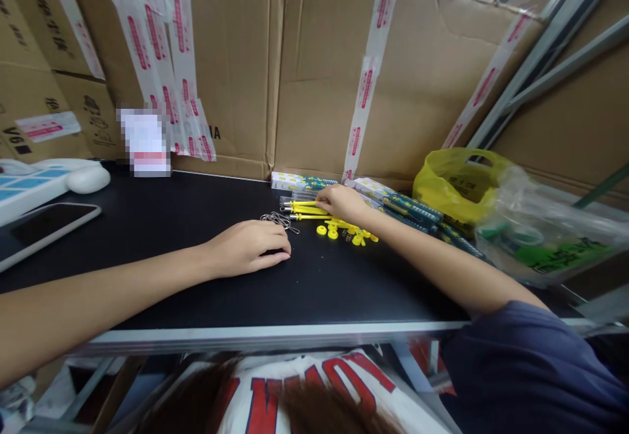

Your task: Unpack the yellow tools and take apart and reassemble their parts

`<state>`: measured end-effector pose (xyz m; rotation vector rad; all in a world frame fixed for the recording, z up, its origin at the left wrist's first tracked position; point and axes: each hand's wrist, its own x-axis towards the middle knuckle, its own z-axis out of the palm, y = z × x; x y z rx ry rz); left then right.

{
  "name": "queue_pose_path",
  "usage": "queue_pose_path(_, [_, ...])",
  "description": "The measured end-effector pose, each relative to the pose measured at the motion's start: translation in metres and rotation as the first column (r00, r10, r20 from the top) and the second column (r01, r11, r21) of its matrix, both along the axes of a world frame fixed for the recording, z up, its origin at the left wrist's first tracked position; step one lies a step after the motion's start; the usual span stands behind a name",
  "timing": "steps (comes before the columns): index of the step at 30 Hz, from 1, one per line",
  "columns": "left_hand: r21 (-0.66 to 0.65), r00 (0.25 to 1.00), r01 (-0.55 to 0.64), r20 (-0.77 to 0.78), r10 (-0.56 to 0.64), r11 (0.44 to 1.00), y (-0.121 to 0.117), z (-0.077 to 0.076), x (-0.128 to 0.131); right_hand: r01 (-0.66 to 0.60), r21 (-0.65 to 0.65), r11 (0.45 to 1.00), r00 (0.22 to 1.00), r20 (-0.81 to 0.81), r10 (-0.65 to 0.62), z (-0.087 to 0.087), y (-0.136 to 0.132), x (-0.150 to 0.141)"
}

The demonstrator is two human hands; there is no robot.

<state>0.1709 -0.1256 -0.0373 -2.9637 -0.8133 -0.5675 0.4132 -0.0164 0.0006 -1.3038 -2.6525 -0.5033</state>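
My left hand [250, 247] rests palm down on the black table, fingers loosely bent and thumb apart, with nothing visible in it. Just beyond its knuckles lies a small heap of metal wire loops [279, 220]. Farther right, my right hand [344, 203] reaches over a group of slim yellow rods with metal ends [302, 209]. Its thumb and fingertips close on the end of one rod; the contact is partly hidden by the hand. Several small yellow round caps [333, 231] and winged yellow pieces [358, 237] are scattered below my right wrist.
Patterned slim boxes [304, 181] lie along the cardboard wall [324, 93]; more dark green boxes [410, 214] lie beneath my right forearm. A yellow plastic bag [457, 185] and a clear bag [545, 237] stand right. A phone [49, 224] and white device [44, 185] lie left.
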Motion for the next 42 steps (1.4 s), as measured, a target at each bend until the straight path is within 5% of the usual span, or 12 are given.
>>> queue_pose_path(10, [0.007,1.0,-0.005,0.011,0.005,1.0,0.0,-0.001,0.001,0.03,-0.061,0.998,0.999,-0.023,-0.031,0.008,0.003,-0.003])
queue_pose_path(19, [0.023,0.999,0.009,0.039,-0.01,1.0,0.001,-0.003,0.0,0.088,-0.073,0.993,0.995,0.053,-0.084,0.037,0.069,-0.02])
queue_pose_path(27, [0.019,1.0,0.009,0.01,-0.009,1.0,0.001,-0.002,0.001,0.106,-0.221,0.969,0.984,0.16,-0.071,0.033,0.107,-0.035])
queue_pose_path(42, [0.0,1.0,0.002,0.01,-0.002,1.0,0.001,-0.002,0.0,0.087,-0.303,0.949,0.97,0.242,-0.012,0.034,0.117,-0.039])
